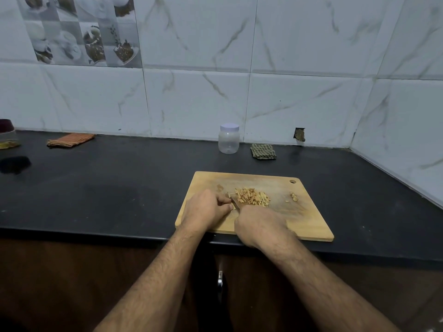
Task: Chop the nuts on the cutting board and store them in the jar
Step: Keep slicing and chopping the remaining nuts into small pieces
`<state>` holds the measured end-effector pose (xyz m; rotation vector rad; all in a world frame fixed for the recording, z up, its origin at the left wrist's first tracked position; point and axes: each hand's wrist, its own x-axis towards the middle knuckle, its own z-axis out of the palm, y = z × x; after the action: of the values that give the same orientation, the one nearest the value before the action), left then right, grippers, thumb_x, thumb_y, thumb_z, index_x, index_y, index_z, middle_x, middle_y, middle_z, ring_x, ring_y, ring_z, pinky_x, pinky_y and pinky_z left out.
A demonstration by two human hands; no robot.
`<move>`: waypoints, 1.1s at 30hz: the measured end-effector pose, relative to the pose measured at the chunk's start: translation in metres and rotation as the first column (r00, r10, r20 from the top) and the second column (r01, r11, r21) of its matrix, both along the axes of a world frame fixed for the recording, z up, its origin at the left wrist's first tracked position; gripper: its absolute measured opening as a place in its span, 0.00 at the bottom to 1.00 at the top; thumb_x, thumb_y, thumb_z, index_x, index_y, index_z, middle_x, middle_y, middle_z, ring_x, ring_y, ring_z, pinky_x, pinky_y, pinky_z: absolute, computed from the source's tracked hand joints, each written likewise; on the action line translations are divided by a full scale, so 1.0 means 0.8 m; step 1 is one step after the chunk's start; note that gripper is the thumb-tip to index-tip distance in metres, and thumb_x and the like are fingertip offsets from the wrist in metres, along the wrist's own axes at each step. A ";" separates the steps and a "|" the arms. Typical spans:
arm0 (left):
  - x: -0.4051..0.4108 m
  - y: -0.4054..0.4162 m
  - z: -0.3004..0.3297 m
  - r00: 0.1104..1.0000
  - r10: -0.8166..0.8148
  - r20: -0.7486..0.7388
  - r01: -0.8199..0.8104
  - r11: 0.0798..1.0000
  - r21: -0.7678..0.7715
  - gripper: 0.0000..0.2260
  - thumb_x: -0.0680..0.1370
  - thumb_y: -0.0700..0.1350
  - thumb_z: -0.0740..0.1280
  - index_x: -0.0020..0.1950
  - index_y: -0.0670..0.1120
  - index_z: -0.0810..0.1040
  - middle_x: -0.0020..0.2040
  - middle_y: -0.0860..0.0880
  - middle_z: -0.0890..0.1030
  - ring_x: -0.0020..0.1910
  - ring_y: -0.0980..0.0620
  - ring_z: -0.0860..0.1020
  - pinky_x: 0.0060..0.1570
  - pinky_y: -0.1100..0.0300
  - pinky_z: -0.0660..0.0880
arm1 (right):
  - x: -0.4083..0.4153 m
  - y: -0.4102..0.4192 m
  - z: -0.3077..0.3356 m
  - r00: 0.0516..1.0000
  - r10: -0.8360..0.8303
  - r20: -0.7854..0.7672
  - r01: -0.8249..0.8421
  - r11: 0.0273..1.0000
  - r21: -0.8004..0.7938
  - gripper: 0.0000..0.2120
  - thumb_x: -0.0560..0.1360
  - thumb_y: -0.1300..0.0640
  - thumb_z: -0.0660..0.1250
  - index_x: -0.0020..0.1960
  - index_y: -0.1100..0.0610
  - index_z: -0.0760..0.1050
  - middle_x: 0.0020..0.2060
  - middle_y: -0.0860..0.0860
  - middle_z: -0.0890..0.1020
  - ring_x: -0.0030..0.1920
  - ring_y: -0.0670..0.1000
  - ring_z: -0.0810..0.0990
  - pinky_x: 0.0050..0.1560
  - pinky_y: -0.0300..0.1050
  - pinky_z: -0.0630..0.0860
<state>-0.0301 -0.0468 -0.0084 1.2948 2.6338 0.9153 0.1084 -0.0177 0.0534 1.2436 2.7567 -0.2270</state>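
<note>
Both forearms are stretched over the cutting board (309, 221). The right hand (260, 224) is curled round a knife (235, 204), its handle hidden. The left hand (206, 208), fingers curled, is pressed beside the chopped nuts (253, 197); whether anything is pinched cannot be told. The lidded jar (229, 138) is left standing behind.

dim, flat indoor light with a cool bluish cast; source itself out of view. pale wall tiles (299, 56) brightest part of view, evenly lit, no hard glare. black counter (107, 188) swallows light, only a dull matte sheen across its middle. soft short shadows under the cutting board (306, 224) edge and beside the jar (228, 138); cabinet front below counter nearly lost in dark. strong wide-angle bowing: tile joints and counter edge curve toward the corners. centre fairly sharp, far left edge smeared and soft, overall slightly grainy and compressed.
</note>
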 end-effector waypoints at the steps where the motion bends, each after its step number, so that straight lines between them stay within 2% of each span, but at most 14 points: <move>1: -0.001 0.000 0.000 1.000 0.002 -0.001 -0.002 1.000 0.002 0.09 0.76 0.56 0.69 0.56 0.62 0.83 0.55 0.60 0.83 0.53 0.55 0.79 0.53 0.56 0.76 | 0.000 0.000 0.002 1.000 0.005 -0.002 -0.005 1.000 -0.002 0.15 0.80 0.58 0.60 0.65 0.56 0.74 0.61 0.53 0.79 0.59 0.55 0.78 0.52 0.49 0.74; 6: 0.000 0.001 0.000 1.000 0.015 0.001 -0.015 1.000 0.001 0.10 0.76 0.56 0.69 0.57 0.60 0.83 0.57 0.59 0.83 0.55 0.54 0.79 0.54 0.56 0.76 | 0.015 -0.007 -0.002 1.000 0.022 0.014 -0.022 1.000 -0.007 0.14 0.78 0.61 0.62 0.62 0.58 0.76 0.58 0.54 0.80 0.57 0.55 0.78 0.50 0.47 0.74; 8: 0.000 0.001 -0.001 1.000 0.024 0.003 -0.024 1.000 0.003 0.11 0.76 0.56 0.69 0.57 0.59 0.83 0.58 0.59 0.82 0.57 0.54 0.79 0.56 0.56 0.76 | 0.028 -0.010 -0.008 1.000 0.002 0.007 -0.002 0.999 -0.034 0.13 0.78 0.60 0.63 0.62 0.57 0.76 0.57 0.54 0.80 0.55 0.54 0.78 0.53 0.48 0.76; 11: 0.000 0.001 -0.002 0.999 0.033 -0.004 -0.033 0.999 0.013 0.11 0.76 0.56 0.70 0.57 0.59 0.83 0.57 0.58 0.83 0.56 0.54 0.79 0.55 0.56 0.76 | 0.039 -0.013 -0.012 1.000 0.004 0.014 -0.003 0.999 -0.033 0.13 0.79 0.58 0.62 0.63 0.56 0.75 0.57 0.53 0.79 0.56 0.54 0.78 0.51 0.48 0.74; 14: 0.001 0.001 -0.004 0.999 0.034 0.009 -0.034 0.999 0.042 0.11 0.75 0.56 0.71 0.57 0.58 0.83 0.48 0.58 0.83 0.49 0.55 0.79 0.50 0.58 0.75 | 0.039 -0.012 -0.008 1.000 -0.004 -0.001 0.004 1.000 -0.029 0.13 0.79 0.58 0.62 0.62 0.56 0.76 0.56 0.53 0.79 0.55 0.54 0.78 0.52 0.48 0.76; 16: 0.001 0.001 -0.005 0.999 0.033 0.028 -0.035 0.997 0.074 0.10 0.74 0.56 0.72 0.54 0.57 0.83 0.39 0.59 0.78 0.43 0.56 0.77 0.43 0.58 0.73 | 0.035 -0.009 -0.003 0.999 -0.003 -0.034 0.003 1.000 -0.018 0.12 0.79 0.58 0.61 0.61 0.57 0.76 0.55 0.53 0.80 0.53 0.54 0.78 0.51 0.48 0.76; 20: -0.002 0.001 -0.007 0.999 0.031 0.022 -0.033 0.995 0.090 0.06 0.74 0.55 0.72 0.48 0.56 0.84 0.34 0.59 0.75 0.37 0.58 0.73 0.36 0.60 0.67 | 0.020 -0.007 -0.001 0.998 0.017 -0.061 -0.017 1.000 -0.001 0.14 0.80 0.58 0.58 0.62 0.57 0.75 0.58 0.54 0.80 0.55 0.55 0.78 0.48 0.46 0.72; 23: -0.002 0.001 -0.007 1.000 0.016 0.021 -0.018 0.996 0.082 0.06 0.74 0.55 0.72 0.49 0.57 0.85 0.37 0.59 0.78 0.39 0.58 0.75 0.37 0.60 0.67 | 0.011 -0.006 -0.003 0.998 0.020 -0.052 -0.020 1.000 -0.004 0.15 0.80 0.59 0.58 0.64 0.57 0.75 0.60 0.54 0.79 0.58 0.55 0.78 0.49 0.47 0.71; 27: -0.002 0.001 -0.006 0.999 0.017 0.029 -0.019 0.997 0.080 0.07 0.74 0.55 0.71 0.50 0.57 0.85 0.45 0.59 0.83 0.45 0.57 0.78 0.43 0.60 0.73 | 0.005 -0.005 -0.001 0.999 0.007 -0.042 -0.007 1.000 -0.010 0.15 0.79 0.60 0.59 0.65 0.57 0.74 0.60 0.54 0.79 0.58 0.55 0.78 0.50 0.47 0.72; 33: -0.003 0.001 -0.005 0.999 0.033 0.020 -0.034 0.997 0.063 0.06 0.74 0.56 0.72 0.49 0.59 0.85 0.48 0.59 0.84 0.48 0.58 0.79 0.49 0.57 0.76 | 0.001 -0.007 0.000 1.000 0.012 -0.013 -0.012 1.000 0.003 0.15 0.79 0.61 0.61 0.65 0.57 0.75 0.60 0.54 0.79 0.58 0.55 0.78 0.48 0.47 0.71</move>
<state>-0.0323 -0.0461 -0.0127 1.2520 2.6399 1.0189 0.1094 -0.0231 0.0531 1.2302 2.7754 -0.2311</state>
